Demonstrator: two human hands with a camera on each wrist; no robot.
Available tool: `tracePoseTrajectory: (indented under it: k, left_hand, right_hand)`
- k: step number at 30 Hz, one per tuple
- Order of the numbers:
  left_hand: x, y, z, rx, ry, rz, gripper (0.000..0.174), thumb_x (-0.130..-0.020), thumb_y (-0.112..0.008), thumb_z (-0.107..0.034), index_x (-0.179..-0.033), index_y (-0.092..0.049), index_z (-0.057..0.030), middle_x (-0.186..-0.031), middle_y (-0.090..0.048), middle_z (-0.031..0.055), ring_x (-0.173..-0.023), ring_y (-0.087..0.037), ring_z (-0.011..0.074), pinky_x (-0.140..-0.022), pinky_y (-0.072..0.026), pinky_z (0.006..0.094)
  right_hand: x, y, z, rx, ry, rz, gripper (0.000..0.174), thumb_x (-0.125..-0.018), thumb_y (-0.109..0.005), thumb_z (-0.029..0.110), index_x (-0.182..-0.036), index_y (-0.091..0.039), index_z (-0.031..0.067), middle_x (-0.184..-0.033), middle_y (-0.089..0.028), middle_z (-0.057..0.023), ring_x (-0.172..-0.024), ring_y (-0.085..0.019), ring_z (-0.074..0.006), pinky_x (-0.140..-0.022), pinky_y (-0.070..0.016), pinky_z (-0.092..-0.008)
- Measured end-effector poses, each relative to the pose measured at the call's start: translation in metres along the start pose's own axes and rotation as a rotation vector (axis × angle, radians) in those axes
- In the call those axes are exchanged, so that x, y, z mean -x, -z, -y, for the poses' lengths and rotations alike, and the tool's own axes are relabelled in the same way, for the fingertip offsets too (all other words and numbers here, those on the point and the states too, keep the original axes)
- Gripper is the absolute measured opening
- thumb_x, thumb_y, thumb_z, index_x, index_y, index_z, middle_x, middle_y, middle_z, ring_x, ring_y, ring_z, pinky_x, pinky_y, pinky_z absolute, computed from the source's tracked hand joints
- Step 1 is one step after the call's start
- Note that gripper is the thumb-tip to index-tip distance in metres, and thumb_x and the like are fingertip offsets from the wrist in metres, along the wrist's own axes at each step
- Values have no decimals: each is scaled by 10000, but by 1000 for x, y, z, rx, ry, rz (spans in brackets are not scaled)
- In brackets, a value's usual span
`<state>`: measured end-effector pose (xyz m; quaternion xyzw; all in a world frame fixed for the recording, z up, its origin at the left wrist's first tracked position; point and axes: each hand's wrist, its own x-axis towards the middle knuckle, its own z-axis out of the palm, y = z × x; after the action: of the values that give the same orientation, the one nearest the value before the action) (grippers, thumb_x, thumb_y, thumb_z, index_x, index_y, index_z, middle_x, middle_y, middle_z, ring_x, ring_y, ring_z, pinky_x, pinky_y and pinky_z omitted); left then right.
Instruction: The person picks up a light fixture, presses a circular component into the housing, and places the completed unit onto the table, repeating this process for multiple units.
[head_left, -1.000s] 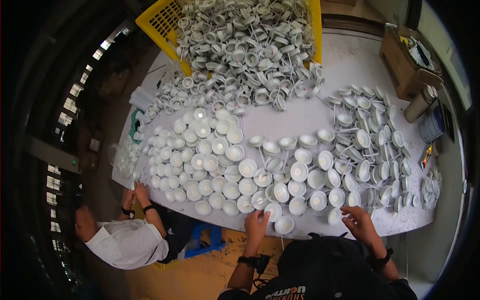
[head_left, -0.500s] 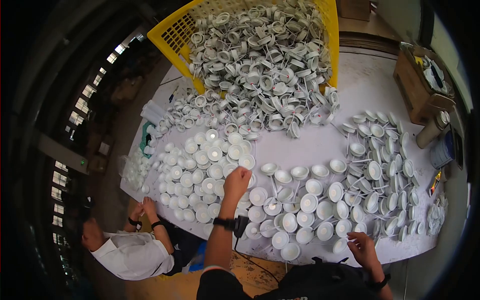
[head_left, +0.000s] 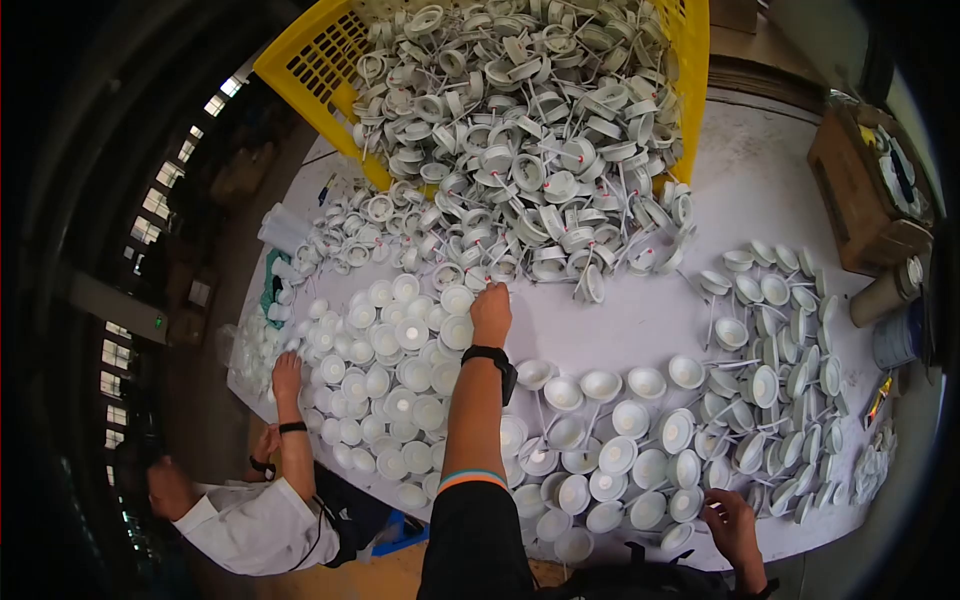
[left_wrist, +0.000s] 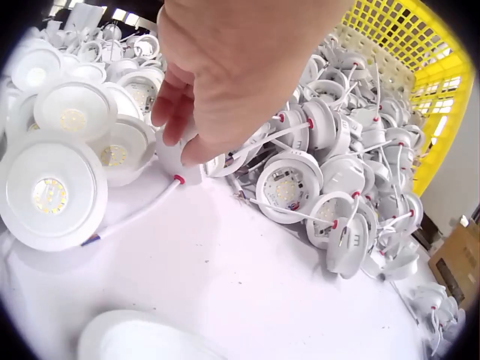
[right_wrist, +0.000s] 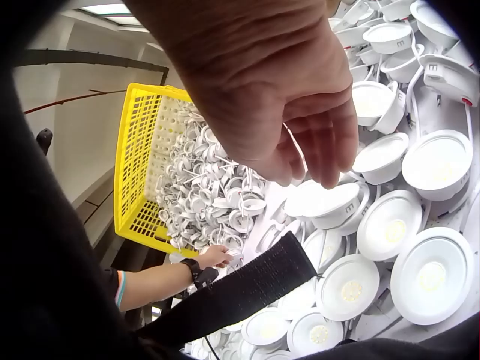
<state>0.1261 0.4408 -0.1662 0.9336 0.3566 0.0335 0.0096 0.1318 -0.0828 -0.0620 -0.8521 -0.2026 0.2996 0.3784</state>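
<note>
My left hand (head_left: 491, 315) reaches to the edge of the heap of unglazed lamp housings (head_left: 560, 215). In the left wrist view, thumb and fingers of the left hand (left_wrist: 225, 82) pinch a white lamp housing (left_wrist: 177, 159) with a red cable bushing and white wire. Round lamps with white covers (left_wrist: 52, 187) lie left of it. My right hand (head_left: 733, 525) is over the near table edge, beside covered lamps (head_left: 676, 538). Loosely bent are the fingers of the right hand (right_wrist: 300, 112) in the right wrist view; a thin pale line shows near the thumb, too unclear to identify.
A yellow crate (head_left: 305, 65) spills housings onto the white table (head_left: 590, 320). At right stand a cardboard box (head_left: 860, 190), a flask (head_left: 885, 295) and a blue-white tub (head_left: 898, 340). Another person (head_left: 265, 525) in a white shirt works at the left table edge.
My left hand has moved from the near lamps, up across the covered lamps, to the housings and now pinches one. The right hand stays near the front edge. The other person's hand has reached forward.
</note>
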Motion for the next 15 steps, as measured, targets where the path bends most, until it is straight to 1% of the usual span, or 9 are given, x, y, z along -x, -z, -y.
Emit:
tracePoseTrajectory:
  k: [1, 2, 5, 7, 9, 11, 13, 14, 15]
  left_hand:
    - [2, 6, 0, 31, -31, 27, 197, -707, -563, -19, -902, -543, -31, -922, -569, 154, -856, -584, 339, -723, -486, 418]
    - [3, 12, -3, 26, -22, 21, 197, -707, -563, -19, -902, -543, -31, -922, -569, 154, -856, -584, 339, -723, -486, 418]
    - [19, 44, -23, 95, -117, 55, 180, -694, -560, -8, -871, -527, -23, -927, -560, 158, -861, -576, 340, -720, -478, 423]
    - [34, 72, -36, 163, -238, 96, 178, -691, -551, 4, -863, -514, -22, -914, -551, 148, -871, -564, 340, -724, -467, 426]
    - [52, 85, -43, 205, -275, 50, 196, -680, -548, 12, -865, -505, -36, -896, -534, 133, -880, -542, 331, -724, -455, 429]
    - [74, 106, -57, 287, -467, -43, 223, -653, -553, 11, -858, -484, -44, -872, -514, 122, -855, -522, 322, -709, -444, 427]
    - [104, 125, -80, 480, -672, -98, 250, -621, -557, 8, -845, -463, -52, -860, -494, 108, -827, -502, 311, -694, -430, 418]
    - [124, 141, -95, 502, -773, -95, 256, -614, -562, 7, -840, -458, -56, -855, -489, 102, -822, -496, 307, -688, -425, 411]
    - [148, 159, -113, 522, -866, -93, 263, -607, -566, 5, -835, -453, -59, -850, -483, 97, -817, -490, 304, -683, -420, 404]
  right_hand:
    - [0, -1, 1, -11, -8, 0, 253, -737, -626, 54, -986, -598, 16, -865, -607, -119, -669, -594, -190, -577, -480, -279]
    - [-1, -1, 0, -12, 2, 6, 253, -737, -626, 54, -986, -598, 16, -865, -607, -119, -669, -594, -190, -577, -480, -279]
    - [7, -2, -5, 18, 54, 8, 257, -740, -618, 44, -995, -599, 19, -864, -607, -107, -670, -591, -178, -581, -479, -275]
    - [10, -3, -5, -66, 52, -15, 260, -747, -609, 34, -1006, -599, 24, -858, -608, -92, -673, -586, -159, -585, -475, -266]
    - [11, -1, -2, -56, 102, -9, 257, -749, -606, 28, -1006, -597, 16, -854, -607, -82, -672, -584, -150, -587, -474, -262]
    - [12, 0, -3, -45, 159, -8, 255, -752, -603, 22, -1006, -595, 9, -850, -606, -73, -671, -582, -142, -589, -473, -258]
    - [16, 3, -7, -213, 147, 19, 253, -776, -579, 22, -1028, -576, -1, -857, -612, -97, -662, -593, -153, -552, -473, -258]
    - [17, 6, -3, -209, 164, 27, 253, -776, -579, 22, -1028, -576, -1, -857, -612, -97, -662, -593, -153, -552, -473, -258]
    - [16, 12, 6, -392, 108, 87, 286, -805, -574, 107, -1061, -555, -18, -851, -611, -88, -650, -584, -142, -542, -466, -250]
